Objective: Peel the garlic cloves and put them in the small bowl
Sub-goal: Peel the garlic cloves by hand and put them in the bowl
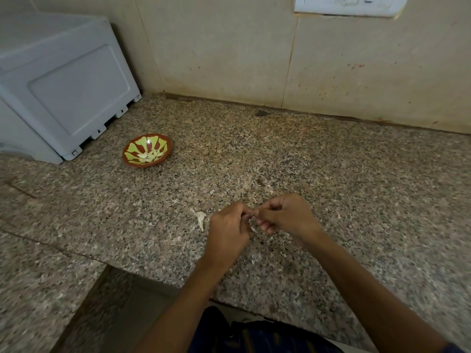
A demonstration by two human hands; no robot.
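A small red-brown bowl with a yellow-green pattern stands on the granite counter at the left, holding several peeled garlic cloves. Nearer to me, my left hand and my right hand meet fingertip to fingertip above the counter. Both pinch a small garlic clove, mostly hidden by the fingers. A strip of pale skin hangs below the clove. A piece of garlic skin lies on the counter just left of my left hand.
A white plastic appliance stands at the back left beside the bowl. A tiled wall runs along the back of the counter. The counter's front edge steps back near my left forearm. Small flakes of skin lie scattered around my hands.
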